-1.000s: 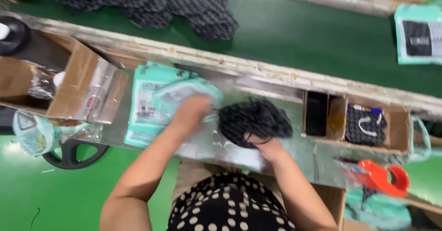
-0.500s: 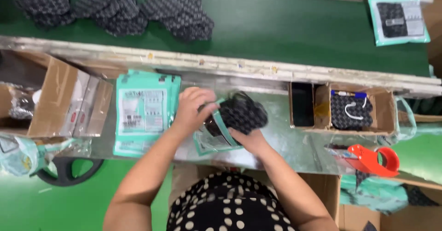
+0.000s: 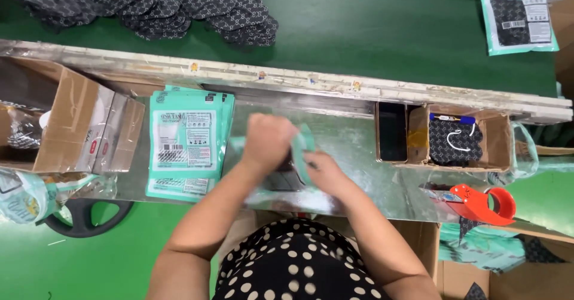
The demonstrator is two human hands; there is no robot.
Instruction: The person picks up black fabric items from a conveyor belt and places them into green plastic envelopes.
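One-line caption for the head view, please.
Both hands, left hand and right hand, grip a teal pouch beside a stack of teal pouches.

the bench [image 3: 359, 150] is a shiny metal-topped surface running left to right in front of the person, with a pale worn rail along its far edge. on it, at the left, lies a stack of teal pouches [image 3: 186, 141] with white labels, and left of that an open cardboard box [image 3: 78, 129]. at the right an open cardboard tray [image 3: 466, 138] rests on the bench, holding a dark phone [image 3: 392, 131] in one compartment and a black patterned mask [image 3: 455, 141] in the other. a red tape dispenser [image 3: 481, 204] sits at the near right edge. beyond the rail a green conveyor belt [image 3: 371, 37] carries black patterned masks [image 3: 197, 7] and one filled teal pouch [image 3: 519, 16].
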